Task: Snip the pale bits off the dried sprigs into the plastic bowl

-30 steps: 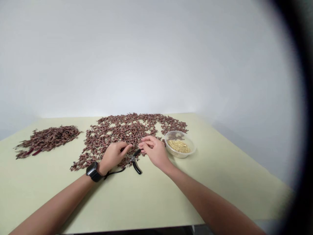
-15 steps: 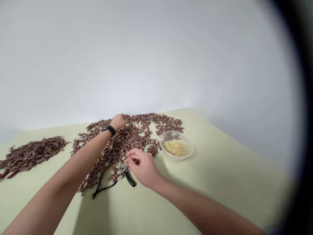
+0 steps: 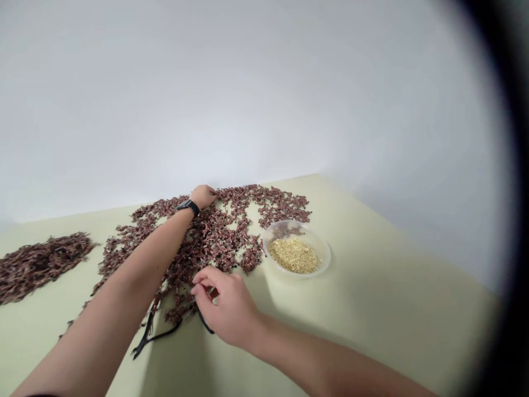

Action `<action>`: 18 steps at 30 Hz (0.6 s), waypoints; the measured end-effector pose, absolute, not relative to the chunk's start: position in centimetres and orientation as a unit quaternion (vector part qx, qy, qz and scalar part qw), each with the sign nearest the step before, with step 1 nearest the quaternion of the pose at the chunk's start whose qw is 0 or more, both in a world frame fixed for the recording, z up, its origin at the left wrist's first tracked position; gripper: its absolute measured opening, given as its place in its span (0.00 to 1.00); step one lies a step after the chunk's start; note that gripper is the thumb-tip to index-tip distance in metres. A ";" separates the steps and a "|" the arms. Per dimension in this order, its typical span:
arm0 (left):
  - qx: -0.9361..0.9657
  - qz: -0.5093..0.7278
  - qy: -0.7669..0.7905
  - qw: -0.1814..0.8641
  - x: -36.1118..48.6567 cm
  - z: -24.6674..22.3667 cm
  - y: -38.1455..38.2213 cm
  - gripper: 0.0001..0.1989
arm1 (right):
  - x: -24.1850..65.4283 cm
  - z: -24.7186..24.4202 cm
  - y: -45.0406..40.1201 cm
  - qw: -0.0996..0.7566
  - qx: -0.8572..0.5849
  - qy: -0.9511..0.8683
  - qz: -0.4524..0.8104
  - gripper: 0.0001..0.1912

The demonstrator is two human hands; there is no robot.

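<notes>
As I am leaning over the pale green surface (image 3: pixel 392 275), a dense heap of dried reddish-brown sprigs (image 3: pixel 41 264) is lying at the far left, well apart from everything else. Just right of it, a much looser spread of the same sprigs (image 3: pixel 235 237) is covering the middle of the surface, and a thin black cord (image 3: pixel 163 335) is trailing from under its near edge. My left hand (image 3: pixel 202 196) is reaching across to the far edge of that spread, with a black wristwatch (image 3: pixel 188 207) on my wrist. Its fingers (image 3: pixel 212 193) are pressed close together on the sprigs, though I cannot tell whether they are holding any. My right hand (image 3: pixel 225 306) is curving over the near edge, its fingers (image 3: pixel 198 289) bending downward and narrow, and the black handle of a pair of pliers (image 3: pixel 205 325) is showing beneath them; I cannot tell whether they are gripping it. Further right, just beside the spread, a clear plastic bowl (image 3: pixel 326 259) is holding a mound of golden granules (image 3: pixel 293 256), with a few dark bits (image 3: pixel 285 230) lying behind them against the bowl's wall.
</notes>
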State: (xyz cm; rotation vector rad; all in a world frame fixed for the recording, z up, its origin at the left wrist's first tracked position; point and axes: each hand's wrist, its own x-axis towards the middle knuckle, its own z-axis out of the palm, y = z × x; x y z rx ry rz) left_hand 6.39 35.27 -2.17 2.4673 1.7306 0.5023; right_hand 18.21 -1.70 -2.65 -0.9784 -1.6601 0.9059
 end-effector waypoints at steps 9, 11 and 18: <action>0.777 0.257 0.568 0.089 5.1 -1.2 32.9 0.18 | 18.3 -2.9 -1.7 0.489 -0.392 -0.680 0.380 0.07; 0.760 0.285 0.574 0.109 4.5 -0.7 31.6 0.20 | 18.3 -2.8 -1.7 0.489 -0.390 -0.682 0.378 0.07; 0.707 0.349 0.594 0.157 0.2 1.9 25.2 0.24 | 18.2 -2.6 -1.7 0.498 -0.389 -0.682 0.368 0.07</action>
